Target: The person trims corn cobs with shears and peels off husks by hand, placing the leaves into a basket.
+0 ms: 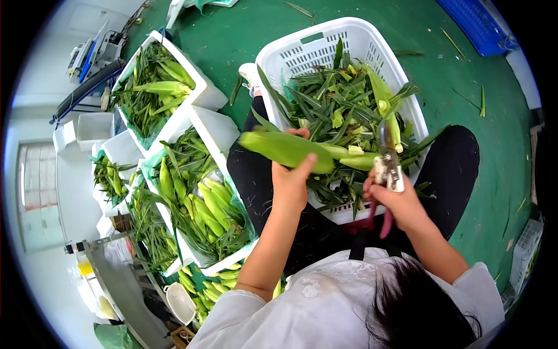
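An ear of corn in its green husk point(273, 146) lies across my left hand point(295, 174), whose fingers and thumb are wrapped round it. The stalk end of the ear points right, close to the metal head of the pruning shears point(388, 166). My right hand point(398, 200) grips these shears, and their red handles show below the fingers. Both hands are over the near part of a white plastic basket point(354, 26) that holds cut leaves and stalk pieces point(325, 99). Whether the blades touch the stalk is hard to tell.
White foam boxes point(203, 131) with husked corn and leaves stand at the left. More corn ears point(218, 285) lie on the floor below them. A blue crate point(474, 26) is at the upper right, a white crate point(528, 250) at the lower right, and a white bowl point(181, 303) lower left.
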### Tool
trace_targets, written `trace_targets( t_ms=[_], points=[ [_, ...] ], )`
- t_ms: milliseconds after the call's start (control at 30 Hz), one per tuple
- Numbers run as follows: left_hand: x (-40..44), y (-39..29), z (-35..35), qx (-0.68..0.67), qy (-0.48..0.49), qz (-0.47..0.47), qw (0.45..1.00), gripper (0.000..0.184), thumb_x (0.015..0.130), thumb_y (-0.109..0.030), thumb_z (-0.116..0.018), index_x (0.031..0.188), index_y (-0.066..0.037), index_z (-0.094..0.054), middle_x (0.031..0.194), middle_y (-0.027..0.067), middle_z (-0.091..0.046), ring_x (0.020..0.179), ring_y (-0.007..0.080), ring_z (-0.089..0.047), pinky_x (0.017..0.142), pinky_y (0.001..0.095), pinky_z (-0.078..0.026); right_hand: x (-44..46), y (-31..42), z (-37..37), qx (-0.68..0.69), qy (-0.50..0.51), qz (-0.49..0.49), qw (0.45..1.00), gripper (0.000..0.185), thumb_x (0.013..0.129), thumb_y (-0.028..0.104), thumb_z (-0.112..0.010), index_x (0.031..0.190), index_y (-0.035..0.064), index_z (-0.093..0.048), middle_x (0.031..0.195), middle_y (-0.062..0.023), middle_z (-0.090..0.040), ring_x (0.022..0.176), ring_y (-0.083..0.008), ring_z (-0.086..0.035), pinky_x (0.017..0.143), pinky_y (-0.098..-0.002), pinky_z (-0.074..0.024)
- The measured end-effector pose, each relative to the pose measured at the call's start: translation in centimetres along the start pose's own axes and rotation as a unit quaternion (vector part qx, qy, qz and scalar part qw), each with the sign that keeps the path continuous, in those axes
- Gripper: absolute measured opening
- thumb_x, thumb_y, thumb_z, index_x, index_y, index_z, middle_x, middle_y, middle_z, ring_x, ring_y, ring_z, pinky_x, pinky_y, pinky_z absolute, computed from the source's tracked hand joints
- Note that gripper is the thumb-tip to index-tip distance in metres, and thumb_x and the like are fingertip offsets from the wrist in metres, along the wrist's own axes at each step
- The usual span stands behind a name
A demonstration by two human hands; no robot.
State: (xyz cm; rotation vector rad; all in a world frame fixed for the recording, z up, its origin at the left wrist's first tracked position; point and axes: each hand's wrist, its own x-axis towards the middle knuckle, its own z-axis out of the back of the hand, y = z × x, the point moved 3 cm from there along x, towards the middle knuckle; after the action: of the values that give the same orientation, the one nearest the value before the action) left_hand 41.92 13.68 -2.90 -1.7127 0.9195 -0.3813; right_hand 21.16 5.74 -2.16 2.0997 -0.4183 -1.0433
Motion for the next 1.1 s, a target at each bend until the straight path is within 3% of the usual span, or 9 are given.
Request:
trace_targets(
  t_ms=[200, 400, 667, 700, 800, 833, 867, 967, 1100],
  points=[
    [-1.7, -0.7, -1.4, 0.281, 0.076, -0.137, 0.947, 0.056, 0.073, 0.004, -0.075, 0.122, -0.005, -0.050, 0.132, 0.0140, -0.053, 0.126, 0.0273, -0.049, 0.106, 0.0403, -0.039, -2.3, 5.8, -3.4, 0.009, 0.058, 0.046, 0.997, 0.019, 0.091, 0.011, -0.064, 0.106, 0.0010, -0.056, 0.083, -0.0089, -0.067, 0.063, -0.0090, -0.058, 0.047, -0.0240, -0.0497],
    [-2.3, -1.1, -1.8, 0.397, 0.030, -0.309, 0.864, 0.059, 0.063, 0.009, -0.076, 0.116, -0.008, -0.054, 0.124, 0.0142, -0.055, 0.125, 0.0386, -0.047, 0.105, 0.0443, -0.039, -3.2, 6.1, -5.6, -0.026, 0.070, 0.007, 0.997, 0.028, 0.088, 0.011, -0.069, 0.112, 0.0027, -0.057, 0.076, -0.0022, -0.061, 0.059, -0.0067, -0.055, 0.047, -0.0203, -0.0449],
    [-3.5, -0.3, -2.1, 0.510, -0.086, -0.395, 0.759, 0.064, 0.061, 0.002, -0.078, 0.119, -0.009, -0.052, 0.123, 0.0147, -0.052, 0.123, 0.0370, -0.044, 0.107, 0.0514, -0.030, -3.0, 4.9, -4.5, -0.029, 0.041, 0.008, 0.999, 0.029, 0.088, 0.008, -0.060, 0.117, 0.0044, -0.055, 0.077, -0.0022, -0.057, 0.056, -0.0077, -0.052, 0.048, -0.0207, -0.0422],
    [-3.5, -0.3, -2.4, 0.517, -0.057, -0.397, 0.756, 0.066, 0.060, 0.002, -0.077, 0.120, -0.008, -0.051, 0.123, 0.0150, -0.049, 0.122, 0.0380, -0.042, 0.107, 0.0495, -0.031, -2.6, 4.3, -4.4, -0.012, 0.026, 0.035, 0.999, 0.030, 0.088, 0.008, -0.059, 0.117, 0.0042, -0.055, 0.077, -0.0027, -0.057, 0.056, -0.0083, -0.052, 0.048, -0.0209, -0.0423],
    [-4.9, -1.5, -3.8, 0.466, 0.096, -0.146, 0.867, 0.079, 0.066, -0.003, -0.077, 0.137, -0.007, -0.043, 0.138, 0.0179, -0.041, 0.128, 0.0380, -0.045, 0.104, 0.0443, -0.041, -2.2, 4.0, -3.6, -0.011, -0.015, 0.096, 0.995, 0.033, 0.089, 0.005, -0.059, 0.121, 0.0043, -0.053, 0.083, -0.0039, -0.058, 0.065, -0.0080, -0.054, 0.058, -0.0219, -0.0457],
    [-5.5, -2.0, -3.1, 0.509, 0.113, -0.071, 0.850, 0.080, 0.072, -0.010, -0.077, 0.143, -0.007, -0.039, 0.144, 0.0188, -0.037, 0.121, 0.0323, -0.055, 0.099, 0.0418, -0.048, -1.9, 3.8, -3.4, -0.031, -0.024, 0.126, 0.991, 0.033, 0.089, 0.003, -0.060, 0.122, 0.0037, -0.053, 0.084, -0.0030, -0.059, 0.069, -0.0077, -0.054, 0.061, -0.0217, -0.0458],
    [-6.0, -2.7, -2.6, 0.485, 0.081, -0.109, 0.864, 0.055, 0.080, -0.017, -0.073, 0.128, -0.003, -0.051, 0.131, 0.0169, -0.048, 0.094, 0.0233, -0.066, 0.084, 0.0340, -0.053, -1.8, 3.6, -3.3, -0.049, -0.034, 0.155, 0.986, 0.034, 0.089, 0.002, -0.060, 0.122, 0.0031, -0.053, 0.086, -0.0021, -0.059, 0.072, -0.0074, -0.054, 0.065, -0.0214, -0.0458],
    [-6.7, -4.8, -2.6, 0.418, 0.095, -0.102, 0.898, 0.024, 0.090, -0.025, -0.064, 0.092, -0.002, -0.059, 0.077, 0.0046, -0.057, 0.064, 0.0135, -0.056, 0.060, 0.0271, -0.046, -1.3, 2.8, -3.4, -0.170, -0.033, 0.231, 0.957, 0.033, 0.088, 0.000, -0.060, 0.121, 0.0014, -0.053, 0.092, -0.0007, -0.059, 0.076, -0.0061, -0.053, 0.069, -0.0218, -0.0455],
    [-5.9, -3.4, -4.9, 0.491, 0.112, -0.084, 0.860, 0.030, 0.093, -0.027, -0.064, 0.085, 0.001, -0.054, 0.069, 0.0143, -0.056, 0.057, 0.0293, -0.053, 0.056, 0.0349, -0.046, -1.5, 2.3, -4.2, -0.308, 0.000, 0.302, 0.902, 0.030, 0.089, -0.001, -0.058, 0.118, 0.0006, -0.053, 0.094, 0.0003, -0.059, 0.074, -0.0060, -0.052, 0.066, -0.0215, -0.0446]
  ],
)
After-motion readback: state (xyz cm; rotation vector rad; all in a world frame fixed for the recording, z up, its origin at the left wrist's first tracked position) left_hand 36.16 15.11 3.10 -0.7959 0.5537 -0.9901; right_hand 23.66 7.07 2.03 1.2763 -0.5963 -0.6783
